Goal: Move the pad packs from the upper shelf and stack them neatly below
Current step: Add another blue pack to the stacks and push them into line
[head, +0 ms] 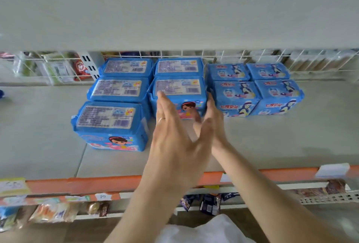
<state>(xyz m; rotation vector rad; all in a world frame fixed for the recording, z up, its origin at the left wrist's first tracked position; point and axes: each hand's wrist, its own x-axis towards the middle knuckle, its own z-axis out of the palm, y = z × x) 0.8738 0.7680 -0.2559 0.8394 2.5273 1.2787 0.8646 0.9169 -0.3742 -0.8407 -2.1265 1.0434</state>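
Hands flank the blue plastic pad pack (179,96) mid-shelf on the grey shelf board (48,126): left hand (172,141) flat, right hand (212,124) seemingly touching. Uneven squeezing could skew it against neighbouring packs (236,96).

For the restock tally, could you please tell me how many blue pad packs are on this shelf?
9: three in the left column, two in the middle column, four in a right-hand block. More may be hidden beneath or behind.
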